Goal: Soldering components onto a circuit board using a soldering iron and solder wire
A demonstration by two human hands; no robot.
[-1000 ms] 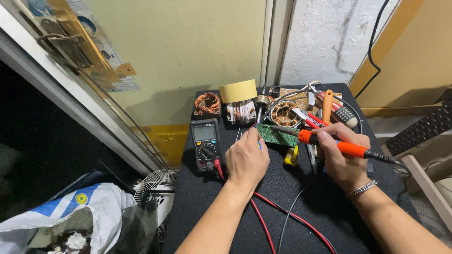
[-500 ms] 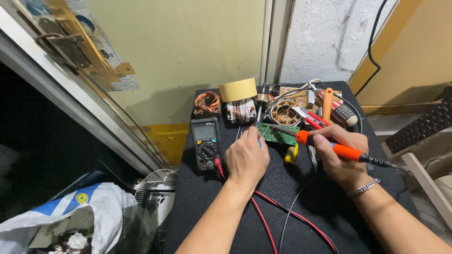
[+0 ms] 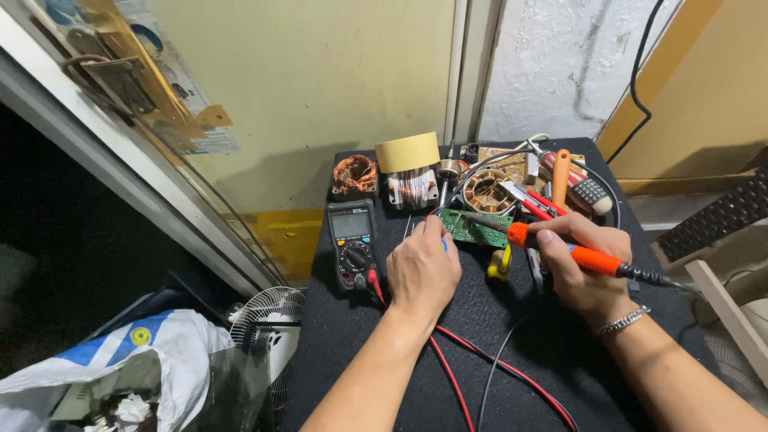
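1. Right hand [image 3: 580, 268] closed around orange soldering iron [image 3: 560, 248]; left hand [image 3: 422, 268] curled, contents hidden.
2. Iron tip meets green circuit board [image 3: 475, 228] on black mat [image 3: 480, 336].
3. Soldering appears under way, unfinished.

A pale yellow wall [image 3: 320, 88] and rough white plaster [image 3: 560, 64] back the black table [image 3: 360, 352].

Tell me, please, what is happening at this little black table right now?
A person is soldering. The right hand holds an orange-handled soldering iron with its tip on a small green circuit board. The left hand pinches something thin at the board's near edge, too small to tell. A multimeter lies to the left, its red lead trailing across the black table.
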